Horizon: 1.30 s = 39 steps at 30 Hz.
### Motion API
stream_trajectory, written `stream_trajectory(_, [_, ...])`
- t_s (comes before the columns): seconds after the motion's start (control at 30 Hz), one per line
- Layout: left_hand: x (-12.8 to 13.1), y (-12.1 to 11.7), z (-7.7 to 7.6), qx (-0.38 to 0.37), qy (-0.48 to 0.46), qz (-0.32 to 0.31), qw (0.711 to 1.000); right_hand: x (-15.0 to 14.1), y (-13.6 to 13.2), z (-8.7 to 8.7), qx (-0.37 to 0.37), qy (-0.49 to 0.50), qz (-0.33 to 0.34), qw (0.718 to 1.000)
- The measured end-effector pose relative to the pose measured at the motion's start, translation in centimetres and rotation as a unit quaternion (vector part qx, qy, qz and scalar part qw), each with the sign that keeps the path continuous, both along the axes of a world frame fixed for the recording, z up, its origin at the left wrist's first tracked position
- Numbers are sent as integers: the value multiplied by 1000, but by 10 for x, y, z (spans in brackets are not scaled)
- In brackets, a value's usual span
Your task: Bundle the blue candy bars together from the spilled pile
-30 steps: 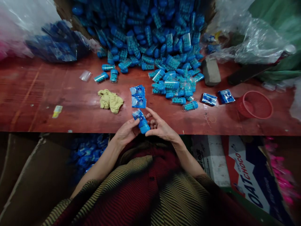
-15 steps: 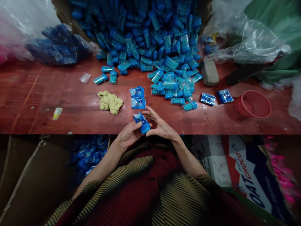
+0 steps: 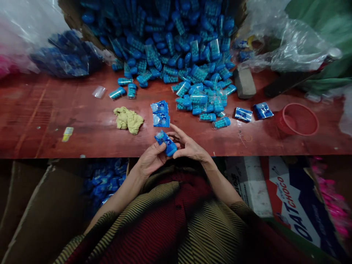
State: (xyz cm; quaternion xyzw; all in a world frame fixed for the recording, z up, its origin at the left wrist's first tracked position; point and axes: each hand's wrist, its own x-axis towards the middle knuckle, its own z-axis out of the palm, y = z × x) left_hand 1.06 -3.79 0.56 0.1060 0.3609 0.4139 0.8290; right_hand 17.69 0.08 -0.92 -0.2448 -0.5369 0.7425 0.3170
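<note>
As I see it from here, just past the striped top (image 3: 156,220), the L hand (image 3: 152,157) has the blue piece (image 3: 169,146) pinched, thumb on its upper face, fingers mostly hidden underneath. The R hand (image 3: 191,148) is half open: thumb by the piece's rounded near end, index stretched out apart on the far side; can't tell if its other fingertips touch. The piece is up btwn the hands at the front edge of the table (image 3: 90,124), long axis slanting from far L to near R, so the rounded end faces the R palm. Both hands are v. close; the L one bears the grip. Looks-wise: glossy blue, smooth rounded end, printed wrap w/ pale marks, clear-looking film at the far end.

Just beyond: printed blue cards (image 3: 161,120), overlapping, flat, w/ a crumpled yellow cloth (image 3: 128,120) to their L. Off R, two blue packets (image 3: 243,114) and a red basket (image 3: 281,123). Farther back, loose blue-capped bottles (image 3: 199,99) w/ blue beads, approx. beside a grey block (image 3: 246,86), then a big heap of the same.
</note>
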Motion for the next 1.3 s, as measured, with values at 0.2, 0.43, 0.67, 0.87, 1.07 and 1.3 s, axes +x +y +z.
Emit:
stream_trajectory(0.2, [5, -2, 4, 12, -14, 18, 1000, 0, 0, 1, -18, -4, 3, 1000])
stream_trajectory(0.43, [11, -5, 12, 21, 13, 30, 999, 1, 1, 4, -24, 7, 4, 1000])
stream_trajectory(0.67, [19, -9, 18, 26, 38, 56, 997, 3, -1, 3, -43, 10, 1, 999])
stream_trajectory(0.87, [24, -15, 19, 28, 15, 54, 998, 3, -2, 1, -52, 31, -12, 998])
stream_trajectory(1.07, [28, -13, 17, -5, 7, 66, 998, 3, -5, -2, -53, 16, -33, 998])
stream_trajectory(1.3, [20, -13, 7, 36, 87, 34, 995, 3, -4, -3, -6, 3, -27, 1000])
